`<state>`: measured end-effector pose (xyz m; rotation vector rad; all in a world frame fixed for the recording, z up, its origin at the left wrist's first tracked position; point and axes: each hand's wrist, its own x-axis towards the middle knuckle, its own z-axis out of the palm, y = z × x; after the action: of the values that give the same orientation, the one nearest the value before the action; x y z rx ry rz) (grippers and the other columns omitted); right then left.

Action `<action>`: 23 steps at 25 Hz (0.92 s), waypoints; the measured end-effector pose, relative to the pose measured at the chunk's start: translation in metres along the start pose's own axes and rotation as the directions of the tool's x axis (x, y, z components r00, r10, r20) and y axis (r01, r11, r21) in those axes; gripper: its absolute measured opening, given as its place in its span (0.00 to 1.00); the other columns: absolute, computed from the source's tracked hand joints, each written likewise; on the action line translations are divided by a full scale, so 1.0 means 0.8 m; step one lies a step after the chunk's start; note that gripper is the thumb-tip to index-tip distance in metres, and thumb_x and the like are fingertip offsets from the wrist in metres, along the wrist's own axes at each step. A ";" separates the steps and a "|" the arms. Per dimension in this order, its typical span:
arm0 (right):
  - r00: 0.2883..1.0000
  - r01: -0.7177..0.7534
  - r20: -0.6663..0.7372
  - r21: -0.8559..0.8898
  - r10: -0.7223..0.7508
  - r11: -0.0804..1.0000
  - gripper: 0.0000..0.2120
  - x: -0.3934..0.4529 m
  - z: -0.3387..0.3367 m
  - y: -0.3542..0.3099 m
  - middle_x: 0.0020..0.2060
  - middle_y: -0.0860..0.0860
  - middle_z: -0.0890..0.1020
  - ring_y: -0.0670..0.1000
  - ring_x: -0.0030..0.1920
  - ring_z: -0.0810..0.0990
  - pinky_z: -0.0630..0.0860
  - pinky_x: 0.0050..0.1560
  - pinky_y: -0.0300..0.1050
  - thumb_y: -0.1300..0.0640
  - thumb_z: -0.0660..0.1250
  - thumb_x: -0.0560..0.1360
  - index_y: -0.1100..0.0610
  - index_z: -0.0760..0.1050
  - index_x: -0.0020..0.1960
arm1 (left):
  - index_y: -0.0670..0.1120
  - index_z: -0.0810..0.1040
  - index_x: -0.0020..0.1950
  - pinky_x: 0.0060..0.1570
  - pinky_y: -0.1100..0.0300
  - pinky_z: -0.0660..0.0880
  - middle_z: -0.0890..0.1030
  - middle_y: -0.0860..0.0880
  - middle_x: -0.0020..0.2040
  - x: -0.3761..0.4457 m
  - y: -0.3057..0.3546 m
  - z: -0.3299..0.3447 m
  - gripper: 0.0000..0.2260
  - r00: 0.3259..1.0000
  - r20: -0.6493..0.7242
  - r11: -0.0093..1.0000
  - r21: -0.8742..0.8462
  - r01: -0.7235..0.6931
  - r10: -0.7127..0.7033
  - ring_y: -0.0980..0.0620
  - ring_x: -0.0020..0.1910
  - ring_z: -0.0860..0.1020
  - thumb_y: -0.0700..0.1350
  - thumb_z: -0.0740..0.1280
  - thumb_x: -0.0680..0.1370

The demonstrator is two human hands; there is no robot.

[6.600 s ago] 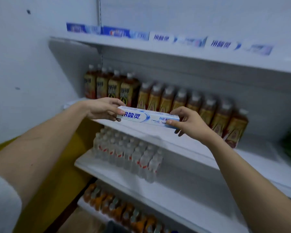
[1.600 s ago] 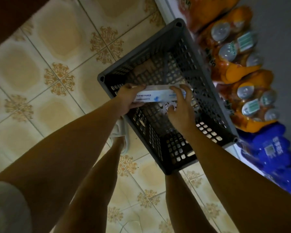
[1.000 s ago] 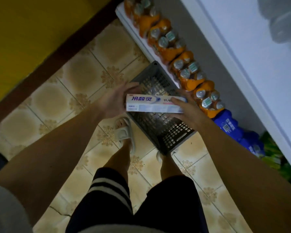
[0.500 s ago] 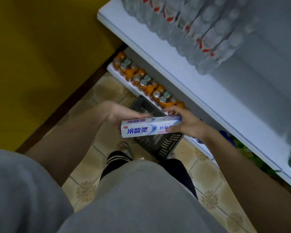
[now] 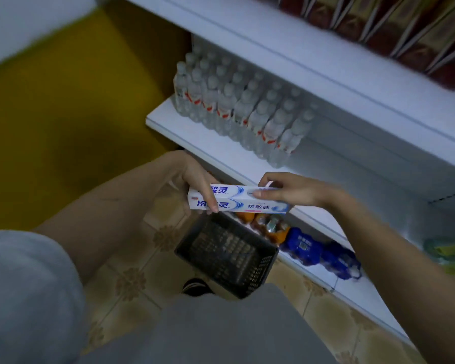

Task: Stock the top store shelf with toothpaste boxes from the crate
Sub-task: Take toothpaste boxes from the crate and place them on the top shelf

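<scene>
I hold a white and blue toothpaste box (image 5: 241, 200) level in front of me, above the floor. My left hand (image 5: 196, 181) grips its left end, fingers wrapped over the front. My right hand (image 5: 290, 189) pinches its right end. Below the box a dark grey plastic crate (image 5: 227, 254) stands on the tiled floor by the shelf unit; its inside looks bare. The top shelf is out of view.
A white shelf (image 5: 216, 148) holds several clear water bottles (image 5: 243, 109). Brown bottles (image 5: 394, 30) stand on the shelf above. The lowest shelf carries orange bottles (image 5: 269, 227), blue packs (image 5: 318, 252) and green packs (image 5: 449, 256). A yellow wall (image 5: 63, 114) is on the left.
I lifted the toothpaste box out of the crate and have risen with it in both hands. The view has swung up from the floor to the water-bottle shelf.
</scene>
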<state>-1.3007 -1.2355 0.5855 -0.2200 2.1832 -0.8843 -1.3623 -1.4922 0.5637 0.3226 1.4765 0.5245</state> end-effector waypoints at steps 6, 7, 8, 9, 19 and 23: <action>0.967 0.106 -0.233 -0.010 -0.105 0.994 0.14 -0.100 -0.107 -0.048 0.49 0.50 0.83 0.50 0.44 0.80 0.79 0.44 0.47 0.43 0.69 0.74 0.48 0.75 0.55 | 0.47 0.70 0.71 0.32 0.59 0.79 0.83 0.43 0.53 -0.098 0.118 -0.031 0.41 0.961 -0.195 0.979 -0.010 -0.201 0.195 0.50 0.45 0.82 0.60 0.79 0.62; 0.953 0.130 -0.271 -0.031 -0.133 0.991 0.13 -0.117 -0.118 -0.056 0.49 0.51 0.83 0.48 0.43 0.79 0.78 0.43 0.47 0.44 0.70 0.74 0.48 0.75 0.55 | 0.46 0.70 0.71 0.31 0.60 0.79 0.82 0.43 0.53 -0.114 0.133 -0.034 0.42 0.948 -0.215 0.971 0.024 -0.237 0.236 0.50 0.45 0.82 0.60 0.80 0.62; 0.940 0.145 -0.306 -0.053 -0.154 0.988 0.12 -0.134 -0.129 -0.065 0.49 0.52 0.83 0.48 0.42 0.78 0.78 0.44 0.47 0.44 0.70 0.75 0.47 0.75 0.55 | 0.45 0.71 0.70 0.30 0.61 0.78 0.82 0.42 0.53 -0.130 0.147 -0.035 0.42 0.935 -0.226 0.962 0.058 -0.266 0.272 0.50 0.45 0.81 0.59 0.81 0.61; 0.924 0.157 -0.340 -0.074 -0.173 0.985 0.11 -0.152 -0.140 -0.075 0.50 0.53 0.83 0.48 0.42 0.78 0.79 0.44 0.48 0.45 0.70 0.75 0.47 0.75 0.55 | 0.44 0.72 0.69 0.30 0.62 0.77 0.81 0.42 0.53 -0.148 0.163 -0.037 0.41 0.926 -0.229 0.954 0.079 -0.291 0.301 0.50 0.45 0.81 0.57 0.81 0.61; 0.580 0.223 -0.649 -0.454 -0.492 0.863 0.13 -0.386 -0.245 -0.213 0.49 0.47 0.83 0.56 0.47 0.82 0.78 0.51 0.58 0.41 0.69 0.72 0.44 0.76 0.55 | 0.45 0.79 0.62 0.39 0.64 0.79 0.81 0.45 0.52 -0.389 0.364 0.001 0.28 0.706 -0.291 0.747 0.434 -0.504 0.646 0.53 0.46 0.81 0.46 0.80 0.63; 0.410 0.204 -0.739 -0.497 -0.535 0.843 0.13 -0.467 -0.282 -0.227 0.49 0.46 0.83 0.44 0.43 0.80 0.78 0.46 0.45 0.44 0.71 0.71 0.44 0.77 0.55 | 0.42 0.78 0.62 0.41 0.65 0.80 0.83 0.47 0.52 -0.437 0.436 0.035 0.24 0.471 -0.380 0.605 0.535 -0.590 0.796 0.54 0.47 0.82 0.39 0.78 0.67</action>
<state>-1.2197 -1.0991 1.0309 -0.5617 3.3674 -0.9767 -1.3866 -1.3749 1.0441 1.1868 2.0327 1.1337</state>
